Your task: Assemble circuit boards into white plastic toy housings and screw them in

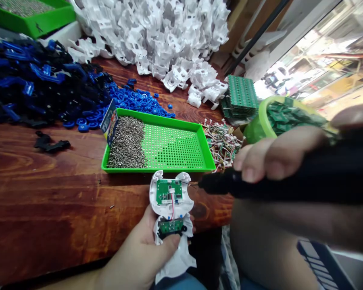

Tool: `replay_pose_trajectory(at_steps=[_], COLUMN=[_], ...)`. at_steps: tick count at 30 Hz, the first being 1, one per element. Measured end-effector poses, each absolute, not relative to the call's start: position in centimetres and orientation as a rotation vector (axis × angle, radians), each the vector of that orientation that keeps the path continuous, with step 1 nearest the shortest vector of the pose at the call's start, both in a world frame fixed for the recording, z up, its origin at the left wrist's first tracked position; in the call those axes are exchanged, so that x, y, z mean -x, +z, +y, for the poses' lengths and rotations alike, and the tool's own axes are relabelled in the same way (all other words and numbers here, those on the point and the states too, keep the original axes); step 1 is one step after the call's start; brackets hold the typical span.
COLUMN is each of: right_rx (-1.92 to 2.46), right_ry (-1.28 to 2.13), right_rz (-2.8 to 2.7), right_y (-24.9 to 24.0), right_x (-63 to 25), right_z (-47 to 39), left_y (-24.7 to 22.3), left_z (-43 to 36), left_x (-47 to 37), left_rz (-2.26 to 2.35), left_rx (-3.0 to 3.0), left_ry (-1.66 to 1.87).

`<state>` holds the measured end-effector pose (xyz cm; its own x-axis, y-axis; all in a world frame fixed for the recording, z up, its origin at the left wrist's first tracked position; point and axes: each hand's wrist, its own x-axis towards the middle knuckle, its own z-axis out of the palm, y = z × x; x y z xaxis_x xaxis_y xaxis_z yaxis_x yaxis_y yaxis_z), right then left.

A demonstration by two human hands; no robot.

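My left hand (151,243) grips an opened white plastic housing (171,207) at the table's front edge, thumb over its lower part. Inside the housing sit a green circuit board (163,192) and a smaller board below, with red and white wires running between them. In my right hand (278,157), fingers wrapped round, is a black power screwdriver (260,183), blurred and lying level. Its tip points left at the upper right of the housing; whether it touches is unclear. Just beyond lies a green perforated tray (175,141) with many small screws (127,141) at its left side.
White plastic shells (160,36) are heaped at the back. Blue and black parts (42,80) pile up on the left beside small blue rings (133,100). Wired connectors (222,141), stacked green boards (242,94) and a green tub (263,119) stand right of the tray.
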<state>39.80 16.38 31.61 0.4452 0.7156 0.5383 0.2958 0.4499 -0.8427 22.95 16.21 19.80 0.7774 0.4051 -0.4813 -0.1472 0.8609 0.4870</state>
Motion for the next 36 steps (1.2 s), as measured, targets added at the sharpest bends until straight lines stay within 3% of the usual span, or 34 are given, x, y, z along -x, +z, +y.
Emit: replay_pose_trajectory(at_steps=[9, 36], right_rx=[1.244, 1.187], right_ry=[0.422, 0.490], right_rz=[-0.831, -0.961], right_y=[31.5, 30.2], right_x=[-36.9, -37.0], right_z=[17.8, 16.3], left_y=[19.4, 20.1], left_z=[16.3, 15.7], left_x=[-22.8, -22.9], left_rz=[0.501, 0.636], left_rx=[-0.585, -0.559], left_ry=[0.357, 0.368])
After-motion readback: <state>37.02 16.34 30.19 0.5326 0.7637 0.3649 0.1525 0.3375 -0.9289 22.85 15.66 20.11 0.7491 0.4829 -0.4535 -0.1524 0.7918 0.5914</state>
